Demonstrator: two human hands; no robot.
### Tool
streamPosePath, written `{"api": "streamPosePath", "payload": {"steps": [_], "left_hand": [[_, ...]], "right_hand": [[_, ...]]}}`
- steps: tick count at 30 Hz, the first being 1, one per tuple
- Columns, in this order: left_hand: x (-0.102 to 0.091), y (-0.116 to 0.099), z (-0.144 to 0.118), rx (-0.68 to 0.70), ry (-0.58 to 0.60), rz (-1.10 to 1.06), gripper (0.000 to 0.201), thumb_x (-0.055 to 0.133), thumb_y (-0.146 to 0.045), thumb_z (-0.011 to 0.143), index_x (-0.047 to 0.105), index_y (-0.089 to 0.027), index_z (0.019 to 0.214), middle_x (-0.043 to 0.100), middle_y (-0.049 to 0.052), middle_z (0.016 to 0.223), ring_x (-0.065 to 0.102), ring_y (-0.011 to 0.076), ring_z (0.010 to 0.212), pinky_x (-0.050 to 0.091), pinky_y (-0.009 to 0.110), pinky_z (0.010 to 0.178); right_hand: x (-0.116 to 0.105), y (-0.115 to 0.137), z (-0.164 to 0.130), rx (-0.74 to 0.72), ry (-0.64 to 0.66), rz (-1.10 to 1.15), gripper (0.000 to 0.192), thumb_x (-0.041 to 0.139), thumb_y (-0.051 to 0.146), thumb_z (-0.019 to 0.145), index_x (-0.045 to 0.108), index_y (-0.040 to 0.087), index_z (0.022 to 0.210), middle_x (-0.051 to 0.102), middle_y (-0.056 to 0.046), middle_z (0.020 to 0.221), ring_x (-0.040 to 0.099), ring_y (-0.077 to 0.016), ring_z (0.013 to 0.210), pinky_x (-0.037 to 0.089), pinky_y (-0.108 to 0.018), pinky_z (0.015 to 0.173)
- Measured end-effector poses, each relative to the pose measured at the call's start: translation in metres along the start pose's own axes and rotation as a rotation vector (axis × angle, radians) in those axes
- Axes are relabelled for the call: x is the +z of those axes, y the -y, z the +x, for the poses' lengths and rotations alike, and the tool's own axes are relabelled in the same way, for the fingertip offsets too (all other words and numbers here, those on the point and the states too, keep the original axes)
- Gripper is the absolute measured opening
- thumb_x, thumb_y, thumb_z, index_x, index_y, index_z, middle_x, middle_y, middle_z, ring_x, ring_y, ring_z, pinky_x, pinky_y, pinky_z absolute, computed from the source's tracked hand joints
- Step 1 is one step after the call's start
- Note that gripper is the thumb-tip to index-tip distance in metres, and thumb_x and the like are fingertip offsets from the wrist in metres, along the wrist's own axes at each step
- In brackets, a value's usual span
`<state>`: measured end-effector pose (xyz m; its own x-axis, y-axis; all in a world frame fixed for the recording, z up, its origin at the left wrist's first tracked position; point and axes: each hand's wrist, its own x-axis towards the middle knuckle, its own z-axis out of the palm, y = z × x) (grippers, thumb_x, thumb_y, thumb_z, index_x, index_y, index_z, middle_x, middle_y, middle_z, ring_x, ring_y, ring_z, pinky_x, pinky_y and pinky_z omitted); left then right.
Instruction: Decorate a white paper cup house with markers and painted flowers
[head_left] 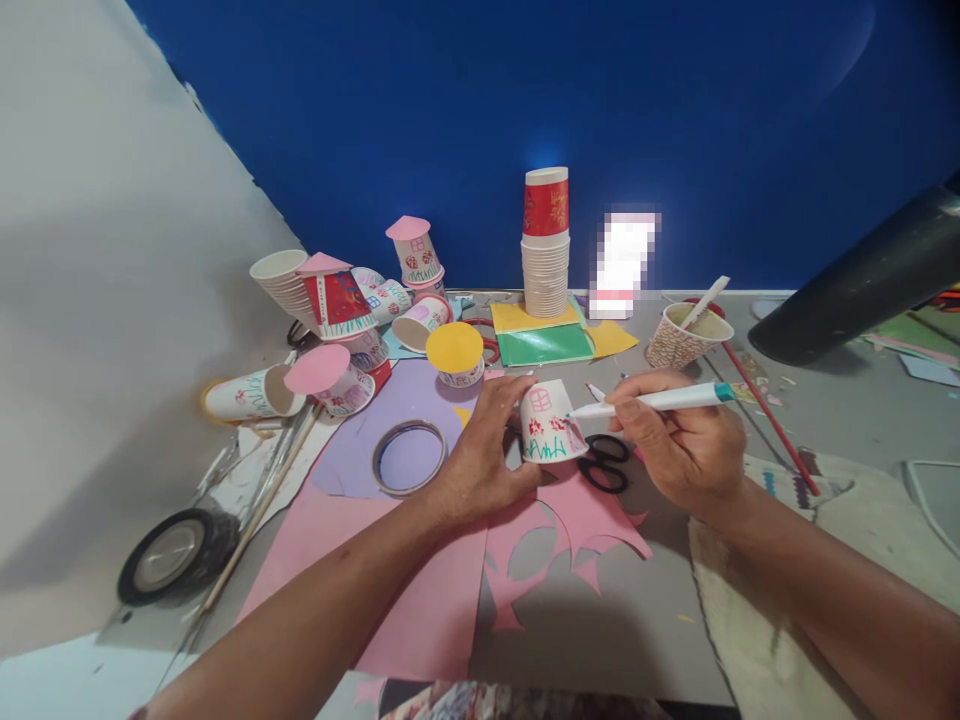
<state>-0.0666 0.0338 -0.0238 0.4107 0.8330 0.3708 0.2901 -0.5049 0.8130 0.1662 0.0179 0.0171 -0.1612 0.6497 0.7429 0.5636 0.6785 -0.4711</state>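
My left hand point(480, 455) grips a small white paper cup point(547, 425) held upside down, decorated with a red window, red flowers and green grass. My right hand point(679, 440) holds a white marker with a teal band point(660, 400); its tip touches the cup's right side. Black-handled scissors point(604, 462) lie just under the cup on pink paper point(450, 590) with cut-out shapes.
Decorated cup houses with pink and yellow paper roofs point(352, 320) crowd the back left. A tall cup stack point(545, 250) stands on yellow and green sheets point(544, 340). A tape ring point(409, 457), a black tape roll point(176, 552), a patterned cup with a stick point(679, 340) and a black tube point(862, 285) lie around.
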Motion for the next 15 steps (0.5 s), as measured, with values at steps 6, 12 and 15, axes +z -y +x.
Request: {"api": "streamPosePath", "payload": {"steps": [6,12,15], "left_hand": [[0.0003,0.0014,-0.0003,0.026,0.003,0.046,0.089,0.090,-0.020,0.074,0.046,-0.032,0.150,0.053,0.012,0.150,0.050,0.0355,0.140,0.049,0.056,0.115],[-0.0004,0.0013,-0.0004,0.015,0.006,0.038,0.087,0.090,-0.021,0.075,0.047,-0.032,0.150,0.053,0.012,0.151,0.050,0.0355,0.140,0.051,0.055,0.112],[-0.0007,0.0008,-0.0001,0.024,0.010,0.047,0.087,0.089,-0.020,0.075,0.046,-0.031,0.150,0.053,0.013,0.151,0.051,0.0349,0.140,0.052,0.053,0.110]], "right_hand": [[0.0023,-0.0018,0.0005,-0.015,0.015,-0.022,0.011,0.060,0.019,0.103,0.068,0.023,0.096,0.077,0.001,0.082,0.065,-0.0109,0.056,0.049,-0.023,0.054],[0.0027,-0.0020,0.0003,0.008,0.023,-0.018,0.011,0.060,0.019,0.103,0.067,0.023,0.095,0.074,0.003,0.078,0.065,-0.0101,0.055,0.049,-0.022,0.054],[0.0021,-0.0011,-0.0003,0.006,-0.009,-0.012,0.011,0.061,0.020,0.103,0.067,0.023,0.095,0.074,0.003,0.078,0.065,-0.0102,0.055,0.050,-0.022,0.055]]}}
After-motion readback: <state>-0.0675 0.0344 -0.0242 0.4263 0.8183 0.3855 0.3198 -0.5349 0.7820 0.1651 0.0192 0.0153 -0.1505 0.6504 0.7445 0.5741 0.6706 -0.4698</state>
